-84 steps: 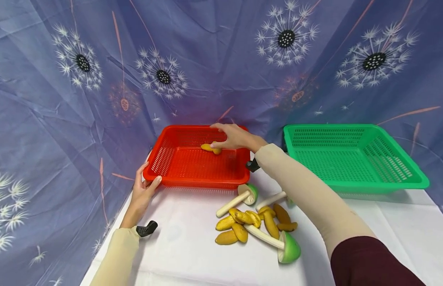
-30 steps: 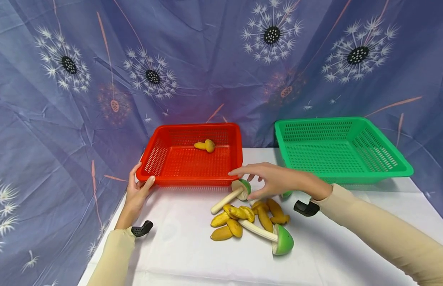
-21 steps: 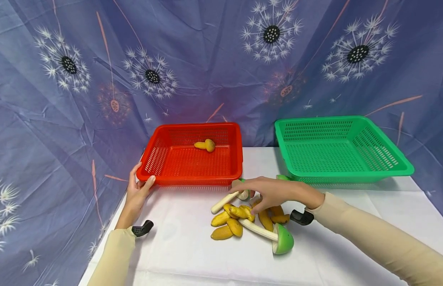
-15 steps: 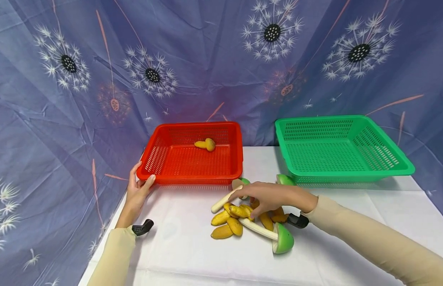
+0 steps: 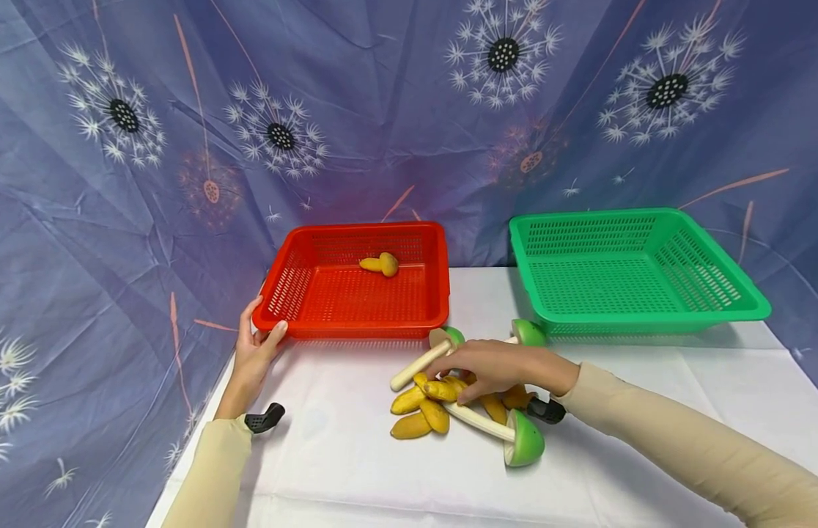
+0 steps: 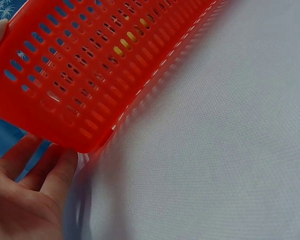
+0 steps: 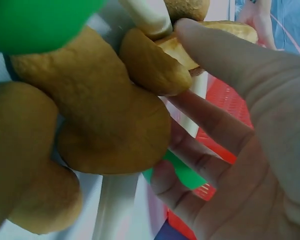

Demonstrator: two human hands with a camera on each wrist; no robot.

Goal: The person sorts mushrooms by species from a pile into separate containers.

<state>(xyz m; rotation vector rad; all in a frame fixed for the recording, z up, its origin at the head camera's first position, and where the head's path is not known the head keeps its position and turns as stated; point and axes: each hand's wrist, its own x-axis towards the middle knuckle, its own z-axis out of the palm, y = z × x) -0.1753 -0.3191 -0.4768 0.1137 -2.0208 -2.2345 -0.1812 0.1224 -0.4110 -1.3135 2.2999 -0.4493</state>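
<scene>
My left hand point(image 5: 254, 368) holds the front left corner of the red basket point(image 5: 363, 327), thumb at the front rim and fingers at the left side. In the left wrist view, its fingertips lie against the perforated basket wall point(image 6: 90, 85). Over the mushroom pile, my right hand point(image 5: 498, 364) has thumb and fingers around a small yellow mushroom point(image 7: 155, 65), pinching it. Other yellow mushrooms point(image 5: 412, 425) lie beside it. A green-capped mushroom point(image 5: 526, 440) with a pale stem lies in front; two more green-capped mushrooms lie behind, one at the cap point(image 5: 529, 333). My right hand partly hides the pile.
One yellow mushroom point(image 5: 388, 265) lies inside the red basket near its back wall. A green basket point(image 5: 646, 323) stands at the back right on the white tablecloth point(image 5: 343, 455). Blue patterned cloth point(image 5: 396, 110) hangs behind and along the left.
My right hand has come out of the red basket, leaving a yellow mushroom there, moved down to the pile and closed on another one. My left hand stays on the basket corner.
</scene>
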